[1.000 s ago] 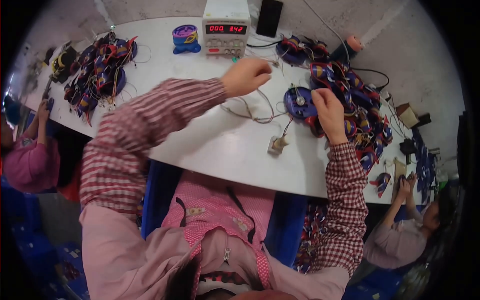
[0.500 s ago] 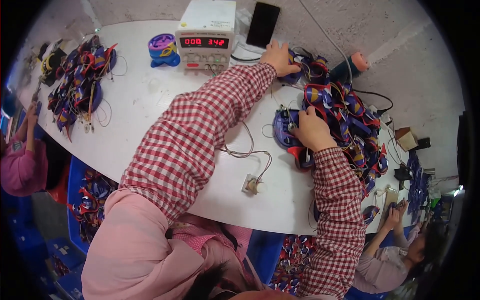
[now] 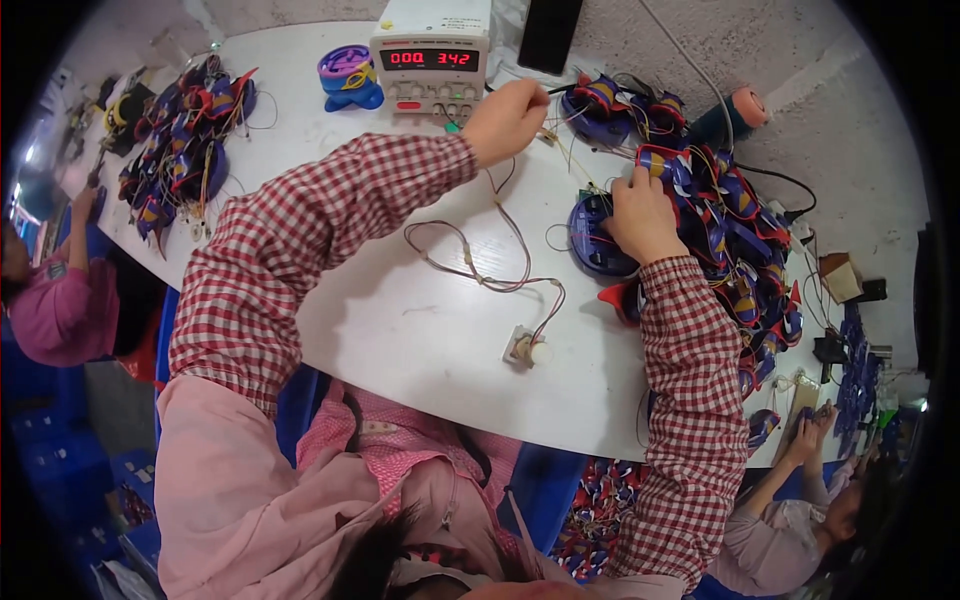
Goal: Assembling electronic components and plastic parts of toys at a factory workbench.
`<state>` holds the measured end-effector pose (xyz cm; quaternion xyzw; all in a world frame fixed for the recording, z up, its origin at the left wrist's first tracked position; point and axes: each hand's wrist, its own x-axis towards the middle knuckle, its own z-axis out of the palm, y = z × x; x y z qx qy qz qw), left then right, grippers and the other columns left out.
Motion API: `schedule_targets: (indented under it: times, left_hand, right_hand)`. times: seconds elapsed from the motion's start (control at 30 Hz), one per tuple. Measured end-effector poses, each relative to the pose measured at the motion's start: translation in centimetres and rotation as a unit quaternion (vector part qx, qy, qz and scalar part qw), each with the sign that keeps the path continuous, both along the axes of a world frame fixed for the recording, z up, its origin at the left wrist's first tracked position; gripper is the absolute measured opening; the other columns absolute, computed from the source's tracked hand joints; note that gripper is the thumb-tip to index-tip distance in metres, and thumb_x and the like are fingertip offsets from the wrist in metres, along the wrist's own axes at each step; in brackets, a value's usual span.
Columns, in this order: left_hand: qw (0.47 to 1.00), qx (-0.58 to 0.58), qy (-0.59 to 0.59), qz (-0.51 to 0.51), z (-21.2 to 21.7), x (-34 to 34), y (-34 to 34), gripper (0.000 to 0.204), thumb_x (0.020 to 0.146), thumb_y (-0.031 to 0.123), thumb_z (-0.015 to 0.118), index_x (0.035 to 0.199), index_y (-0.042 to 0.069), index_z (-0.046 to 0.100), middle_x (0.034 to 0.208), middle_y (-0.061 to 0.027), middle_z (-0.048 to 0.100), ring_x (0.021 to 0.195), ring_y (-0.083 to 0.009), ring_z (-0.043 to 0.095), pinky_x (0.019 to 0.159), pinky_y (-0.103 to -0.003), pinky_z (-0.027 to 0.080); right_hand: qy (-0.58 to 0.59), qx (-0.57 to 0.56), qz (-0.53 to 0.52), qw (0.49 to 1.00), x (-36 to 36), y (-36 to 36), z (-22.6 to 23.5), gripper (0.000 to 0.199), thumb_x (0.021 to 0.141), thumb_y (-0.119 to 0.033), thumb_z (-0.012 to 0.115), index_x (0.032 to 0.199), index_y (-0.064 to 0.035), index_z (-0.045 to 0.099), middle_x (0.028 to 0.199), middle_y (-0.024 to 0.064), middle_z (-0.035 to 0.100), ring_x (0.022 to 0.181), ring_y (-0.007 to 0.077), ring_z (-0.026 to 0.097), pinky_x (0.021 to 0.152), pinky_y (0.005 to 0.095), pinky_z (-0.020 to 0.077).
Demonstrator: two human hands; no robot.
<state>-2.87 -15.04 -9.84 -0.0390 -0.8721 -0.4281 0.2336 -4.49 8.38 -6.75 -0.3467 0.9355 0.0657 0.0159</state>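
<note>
Toward the far edge of the white surface point(image 3: 400, 330), the left hand point(image 3: 505, 120) pinches thin wire leads point(image 3: 555, 135) taut beside the power supply point(image 3: 430, 60); the right hand point(image 3: 640, 215) presses flat on a blue round casing point(image 3: 590, 245), steadying it.

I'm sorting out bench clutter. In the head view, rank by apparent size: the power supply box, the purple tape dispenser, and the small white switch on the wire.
1. power supply box, clearly largest.
2. purple tape dispenser.
3. small white switch, smallest, though it lies nearer the camera.
</note>
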Motion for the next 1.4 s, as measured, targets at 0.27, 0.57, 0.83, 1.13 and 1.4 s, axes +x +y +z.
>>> schedule_targets:
  times: [0.27, 0.57, 0.83, 1.13, 1.4]
  left_hand:
    - [0.993, 0.018, -0.083, -0.077, -0.2, 8.9, -1.7, 0.014, 0.086, 0.011, 0.058, 0.095, -0.001, 0.057, 0.081, -0.007, 0.06, 0.072, -0.0105, 0.056, 0.065, -0.026, 0.047]
    - [0.993, 0.031, -0.087, -0.075, -1.7, 10.2, -1.8, 0.014, 0.085, 0.011, 0.06, 0.093, 0.0, 0.058, 0.081, -0.0066, 0.06, 0.072, -0.0114, 0.056, 0.066, -0.026, 0.047]
    - [0.993, 0.047, -0.085, -0.066, -1.7, 9.4, -0.9, 0.016, 0.084, 0.014, 0.06, 0.093, 0.0, 0.058, 0.081, -0.0065, 0.061, 0.072, -0.0121, 0.057, 0.067, -0.026, 0.047]
    - [0.996, 0.024, -0.073, -0.047, -1.4, 5.9, 1.3, 0.023, 0.082, 0.015, 0.059, 0.101, 0.002, 0.058, 0.079, -0.0081, 0.059, 0.072, -0.0174, 0.057, 0.068, -0.03, 0.047]
    - [0.927, -0.306, 0.215, -0.008, -2.6, 1.1, 5.1, 0.037, 0.081, 0.018, 0.06, 0.115, 0.005, 0.053, 0.088, -0.0097, 0.057, 0.079, -0.0237, 0.058, 0.071, -0.034, 0.047]
  right_hand:
    - [-0.056, -0.064, 0.0, 0.996, 1.4, 0.1, 1.6, 0.045, 0.066, -0.022, 0.076, 0.101, -0.0015, 0.059, 0.104, 0.0181, 0.057, 0.092, 0.0344, 0.059, 0.076, 0.0406, 0.0487]
    - [-0.321, -0.244, -0.09, 0.911, 1.4, 2.0, 4.4, 0.022, 0.076, -0.021, 0.072, 0.082, -0.0032, 0.061, 0.076, 0.0013, 0.061, 0.063, 0.0085, 0.051, 0.056, 0.0241, 0.04]
    - [-0.314, -0.56, -0.152, 0.752, -1.2, 5.0, 6.2, 0.023, 0.082, -0.026, 0.07, 0.084, -0.004, 0.064, 0.076, -0.0029, 0.059, 0.069, 0.0055, 0.05, 0.063, 0.0212, 0.0387]
    - [0.025, -0.491, -0.166, 0.855, -2.3, 8.8, 10.2, 0.03, 0.085, -0.029, 0.067, 0.081, -0.0005, 0.062, 0.076, -0.0009, 0.059, 0.071, 0.0069, 0.051, 0.061, 0.0254, 0.041]
    - [0.302, -0.364, -0.001, 0.881, 0.0, 9.1, 13.9, 0.03, 0.084, -0.029, 0.069, 0.083, -0.0005, 0.062, 0.072, 0.0026, 0.057, 0.067, 0.0084, 0.05, 0.061, 0.0272, 0.0424]
